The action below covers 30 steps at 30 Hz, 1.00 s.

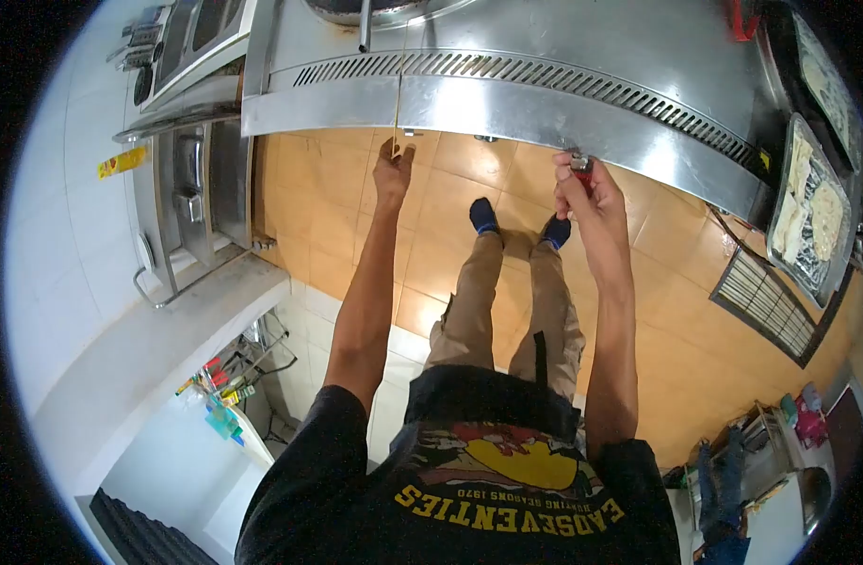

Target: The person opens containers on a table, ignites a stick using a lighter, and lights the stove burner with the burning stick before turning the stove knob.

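My left hand (392, 176) is at the stove's front edge, its fingers closed on the lower end of a long thin stick (398, 99). The stick runs up across the vented steel stove top (507, 102) toward the round burner area at the back. Beside those fingertips, a small metal knob or valve (411, 133) shows under the edge. My right hand (592, 193) grips a red lighter (582, 167) with its metal top pointing up, just below the stove edge. No flame shows at it.
A metal tray (821, 282) with pale flat food stands at the right, near another dark tray (827, 85). A dark-framed floor grate (766, 306) lies below. At left are a steel unit (191, 193) and a yellow packet (122, 162).
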{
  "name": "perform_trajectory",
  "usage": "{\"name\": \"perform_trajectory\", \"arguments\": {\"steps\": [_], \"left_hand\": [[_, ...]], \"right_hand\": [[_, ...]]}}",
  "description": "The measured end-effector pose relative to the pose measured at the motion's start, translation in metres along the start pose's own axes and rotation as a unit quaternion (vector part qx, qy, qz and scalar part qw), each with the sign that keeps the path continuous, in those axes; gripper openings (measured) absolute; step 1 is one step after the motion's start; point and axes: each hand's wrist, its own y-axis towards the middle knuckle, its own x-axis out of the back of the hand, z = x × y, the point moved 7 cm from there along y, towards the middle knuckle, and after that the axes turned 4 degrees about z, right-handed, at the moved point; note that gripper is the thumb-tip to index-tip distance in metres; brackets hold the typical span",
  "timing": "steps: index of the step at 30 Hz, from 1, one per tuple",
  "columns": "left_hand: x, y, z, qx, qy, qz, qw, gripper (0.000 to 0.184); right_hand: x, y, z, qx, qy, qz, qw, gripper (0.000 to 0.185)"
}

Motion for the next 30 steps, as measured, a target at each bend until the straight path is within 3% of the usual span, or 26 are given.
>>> {"name": "perform_trajectory", "arguments": {"steps": [2, 4, 6, 8, 11, 12, 15, 17, 20, 23, 26, 28, 30], "left_hand": [[-0.024, 0.024, 0.032, -0.027, 0.007, 0.002, 1.0, 0.037], [-0.052, 0.068, 0.113, -0.024, -0.248, 0.036, 0.968, 0.031], [-0.046, 0.05, 0.042, -0.07, -0.066, 0.023, 0.995, 0.015], [-0.038, 0.036, 0.017, -0.043, -0.047, 0.001, 0.998, 0.012], [-0.049, 0.079, 0.102, -0.005, -0.294, -0.006, 0.956, 0.016], [-0.047, 0.085, 0.112, -0.037, -0.221, 0.006, 0.975, 0.026], [-0.042, 0.05, 0.041, -0.085, 0.124, 0.003, 0.989, 0.025], [-0.041, 0.051, 0.03, -0.089, 0.205, 0.016, 0.975, 0.02], [-0.039, 0.041, 0.007, -0.076, 0.179, -0.009, 0.981, 0.016], [-0.037, 0.038, 0.004, -0.19, 0.161, -0.066, 0.966, 0.006], [-0.036, 0.038, -0.001, -0.228, 0.131, -0.056, 0.963, 0.008], [-0.034, 0.051, 0.026, -0.205, 0.018, -0.043, 0.978, 0.01], [-0.035, 0.063, 0.052, -0.212, 0.014, -0.056, 0.975, 0.012]], "right_hand": [[-0.001, 0.001, -0.005, -0.002, -0.009, 0.0, 1.0, 0.022], [-0.004, 0.001, -0.005, 0.004, 0.009, -0.002, 1.0, 0.022], [-0.005, 0.0, -0.005, 0.0, 0.025, 0.007, 1.0, 0.023], [-0.005, 0.001, -0.006, 0.015, 0.04, 0.002, 0.999, 0.023], [-0.003, 0.0, 0.001, 0.02, 0.049, 0.005, 0.999, 0.024], [-0.002, 0.0, -0.001, 0.017, 0.052, 0.005, 0.998, 0.024], [0.004, -0.002, -0.004, 0.024, 0.045, 0.0, 0.999, 0.024], [0.009, -0.001, -0.005, 0.026, 0.038, -0.003, 0.999, 0.024], [0.013, -0.003, -0.007, 0.015, 0.033, -0.006, 0.999, 0.024], [0.015, -0.004, -0.01, 0.016, 0.031, -0.003, 0.999, 0.024], [0.017, -0.002, -0.01, 0.023, 0.034, 0.001, 0.999, 0.023], [0.018, -0.002, -0.011, 0.024, 0.034, -0.001, 0.999, 0.023], [0.017, -0.003, -0.01, 0.018, 0.042, -0.007, 0.999, 0.022]]}}
